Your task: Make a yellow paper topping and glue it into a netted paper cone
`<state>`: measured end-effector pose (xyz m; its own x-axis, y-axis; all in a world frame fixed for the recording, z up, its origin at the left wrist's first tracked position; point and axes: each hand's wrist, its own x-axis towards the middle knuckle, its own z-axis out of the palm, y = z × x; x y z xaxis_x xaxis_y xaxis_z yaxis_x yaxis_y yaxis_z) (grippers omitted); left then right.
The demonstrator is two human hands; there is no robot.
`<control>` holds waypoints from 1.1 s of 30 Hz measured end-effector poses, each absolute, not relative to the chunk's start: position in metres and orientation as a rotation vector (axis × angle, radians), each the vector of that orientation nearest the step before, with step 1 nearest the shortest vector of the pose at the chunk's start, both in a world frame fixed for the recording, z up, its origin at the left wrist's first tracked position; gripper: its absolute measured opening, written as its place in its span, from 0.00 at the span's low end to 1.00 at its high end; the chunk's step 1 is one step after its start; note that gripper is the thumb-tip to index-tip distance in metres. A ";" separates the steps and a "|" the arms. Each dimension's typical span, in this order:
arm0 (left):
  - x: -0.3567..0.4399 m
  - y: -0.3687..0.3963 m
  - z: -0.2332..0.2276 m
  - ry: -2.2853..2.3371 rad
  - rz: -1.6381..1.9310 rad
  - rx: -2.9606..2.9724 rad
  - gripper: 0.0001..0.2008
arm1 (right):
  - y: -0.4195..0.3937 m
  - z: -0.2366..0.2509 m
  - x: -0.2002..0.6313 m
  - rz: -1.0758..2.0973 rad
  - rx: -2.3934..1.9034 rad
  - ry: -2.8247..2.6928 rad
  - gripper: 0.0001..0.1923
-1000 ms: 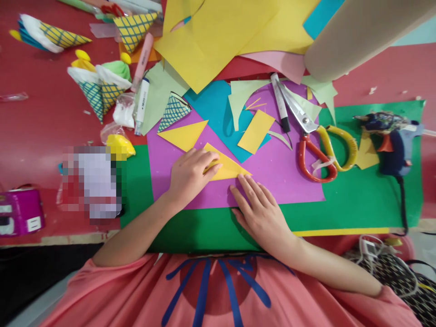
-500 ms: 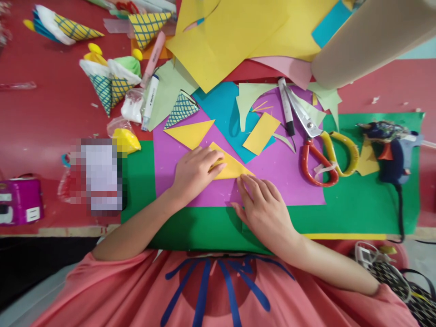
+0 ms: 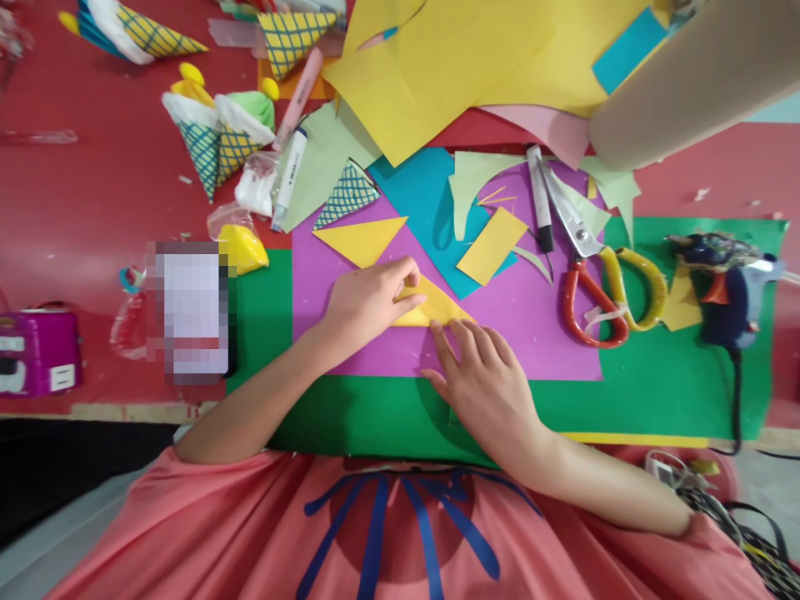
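A folded yellow paper triangle (image 3: pixel 431 306) lies on a purple sheet (image 3: pixel 387 354) in front of me. My left hand (image 3: pixel 366 300) rests over its left part, fingers curled in, thumb lying on the paper and hiding that end. Along the lower edge of the triangle, my right hand (image 3: pixel 487 371) lies with fingers stretched out, its fingertips pressing on the paper near the right corner. Just beyond my left hand is a second yellow triangle (image 3: pixel 366 238). A yellow paper rectangle (image 3: pixel 492 247) lies farther up, partly on a blue sheet (image 3: pixel 416 187).
Scissors (image 3: pixel 584 250) and a marker (image 3: pixel 541 200) lie to the right, with a glue gun (image 3: pixel 728 300) farther over. Paper cones (image 3: pixel 216 142) stand at the upper left. A cone with blue lines (image 3: pixel 347 196) lies nearer. A beige cylinder (image 3: pixel 681 92) leans in at upper right.
My left hand's fingers have curled more and lifted slightly, uncovering a bit more of the triangle. My right hand stays nearly in place. The whole view has shifted a little.
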<state>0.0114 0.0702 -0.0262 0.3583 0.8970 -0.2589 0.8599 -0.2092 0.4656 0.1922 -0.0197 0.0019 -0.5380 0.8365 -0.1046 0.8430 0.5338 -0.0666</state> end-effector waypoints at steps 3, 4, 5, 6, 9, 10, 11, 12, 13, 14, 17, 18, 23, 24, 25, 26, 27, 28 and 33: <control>0.013 0.073 -0.022 1.526 0.041 2.065 0.10 | -0.018 0.004 0.189 -0.152 1.437 2.677 0.32; 0.014 0.073 -0.020 1.527 0.030 2.058 0.09 | -0.018 0.004 0.187 -0.139 1.421 2.668 0.34; 0.015 0.074 -0.019 1.529 0.021 2.051 0.09 | -0.017 0.005 0.186 -0.125 1.401 2.657 0.35; 0.016 0.075 -0.017 1.531 0.012 2.042 0.09 | -0.016 0.006 0.185 -0.112 1.378 2.647 0.35; 0.016 0.075 -0.016 1.538 -0.004 2.015 0.09 | -0.013 0.009 0.181 -0.091 1.314 2.613 0.30; 0.016 0.076 -0.016 1.539 -0.002 2.009 0.09 | -0.011 0.011 0.180 -0.086 1.302 2.595 0.28; 0.016 0.075 -0.017 1.539 0.003 2.006 0.09 | -0.010 0.013 0.178 -0.083 1.290 2.574 0.27; 0.016 0.075 -0.017 1.537 0.009 2.006 0.09 | -0.008 0.015 0.176 -0.084 1.275 2.550 0.27; 0.015 0.075 -0.018 1.537 0.016 2.008 0.09 | -0.006 0.017 0.173 -0.091 1.254 2.523 0.27; 0.015 0.075 -0.019 1.537 0.022 2.010 0.09 | -0.004 0.019 0.171 -0.097 1.226 2.499 0.28; 0.014 0.075 -0.019 1.538 0.022 2.015 0.09 | 0.003 0.024 0.162 -0.075 1.137 2.440 0.29; 0.014 0.075 -0.019 1.540 0.020 2.014 0.09 | 0.005 0.025 0.160 -0.053 1.109 2.429 0.29; 0.014 0.075 -0.018 1.548 0.006 2.021 0.09 | 0.010 0.028 0.149 -0.025 1.067 2.391 0.29; 0.014 0.075 -0.018 1.546 0.001 2.025 0.09 | 0.010 0.028 0.148 -0.037 1.072 2.381 0.29; 0.014 0.075 -0.018 1.543 -0.002 2.030 0.09 | 0.010 0.028 0.148 -0.049 1.071 2.376 0.28; 0.014 0.075 -0.018 1.540 -0.003 2.034 0.08 | 0.010 0.029 0.149 -0.062 1.065 2.378 0.28; 0.014 0.075 -0.018 1.537 -0.004 2.038 0.08 | 0.010 0.029 0.151 -0.077 1.052 2.388 0.29; 0.014 0.074 -0.018 1.534 -0.006 2.040 0.08 | 0.010 0.030 0.153 -0.095 1.034 2.403 0.30; 0.014 0.075 -0.018 1.536 -0.041 2.039 0.09 | 0.011 0.032 0.174 -0.252 1.008 2.492 0.23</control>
<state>0.0144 0.0748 -0.0176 0.3367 0.8711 -0.3576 0.8889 -0.1687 0.4260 0.1740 0.0105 0.0316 -0.6388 0.6160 -0.4610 0.6959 0.7181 -0.0047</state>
